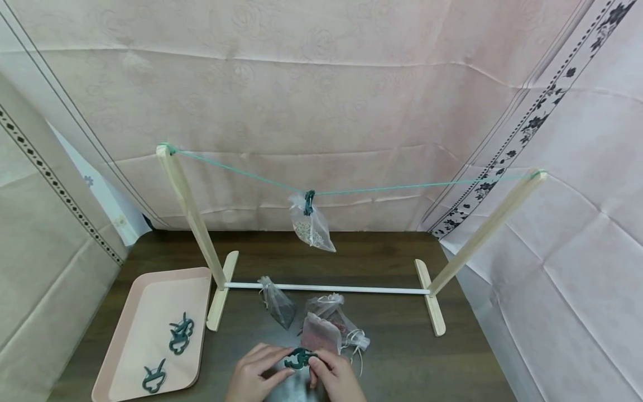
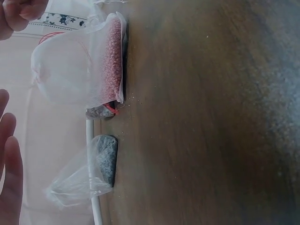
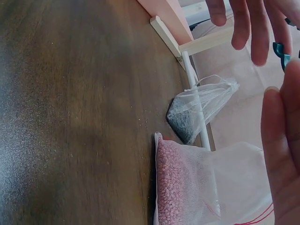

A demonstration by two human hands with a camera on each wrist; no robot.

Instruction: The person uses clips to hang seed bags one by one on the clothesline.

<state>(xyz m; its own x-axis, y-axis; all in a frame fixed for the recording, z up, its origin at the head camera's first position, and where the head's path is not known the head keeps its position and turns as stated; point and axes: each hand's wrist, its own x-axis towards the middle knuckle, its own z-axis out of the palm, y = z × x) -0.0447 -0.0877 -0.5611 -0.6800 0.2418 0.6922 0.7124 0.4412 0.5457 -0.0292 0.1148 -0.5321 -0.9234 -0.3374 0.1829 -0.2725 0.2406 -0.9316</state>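
Note:
Low at the front of the table, my left hand (image 1: pixel 255 373) and right hand (image 1: pixel 337 375) hold one dark green clothes clip (image 1: pixel 300 358) between them. The left thumb and index finger grip its left side, and the right thumb and fingers pinch its right end. Part of the clip (image 3: pixel 282 55) also shows in the right wrist view. Just beyond the hands stands a mesh bag of pink grains (image 3: pixel 178 183). A sheer bag of dark grains (image 1: pixel 279 306) leans by the white rod (image 1: pixel 326 288). Another sheer drawstring bag (image 1: pixel 346 324) lies behind the pink one.
A green cord (image 1: pixel 402 187) runs between two wooden posts (image 1: pixel 193 218). From its middle hangs a sheer bag of pale grains (image 1: pixel 311 228), held by a dark green clip (image 1: pixel 308 202). The pink tray (image 1: pixel 145 329) at left carries several green clips (image 1: pixel 154 377).

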